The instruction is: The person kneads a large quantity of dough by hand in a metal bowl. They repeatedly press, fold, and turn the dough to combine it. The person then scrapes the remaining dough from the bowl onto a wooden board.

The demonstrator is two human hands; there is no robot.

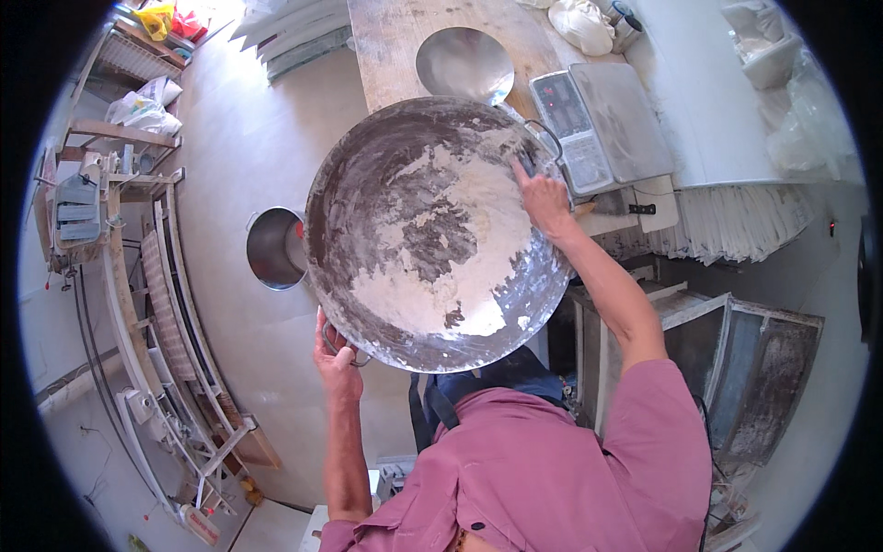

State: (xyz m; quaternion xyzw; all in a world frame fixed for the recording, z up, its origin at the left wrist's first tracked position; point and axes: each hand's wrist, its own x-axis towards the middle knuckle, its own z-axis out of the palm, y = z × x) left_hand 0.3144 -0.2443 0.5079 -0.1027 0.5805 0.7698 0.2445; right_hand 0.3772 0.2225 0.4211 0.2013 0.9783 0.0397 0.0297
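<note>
A large, round, dark metal pan is held before my body, coated with white flour-like powder in a thick, uneven layer. My left hand grips the loop handle at its lower left rim. Inside the upper right wall, my right hand holds a small dark tool against the powdery surface, index finger extended along it. Whether the tool is a brush or a scraper is unclear. Beside that hand, a second loop handle sticks out from the rim.
Beyond the pan, a wooden table bears a shiny metal bowl and a digital scale. A knife lies right of the pan. To the left, a metal bucket stands lower down. Wooden racks line the left wall.
</note>
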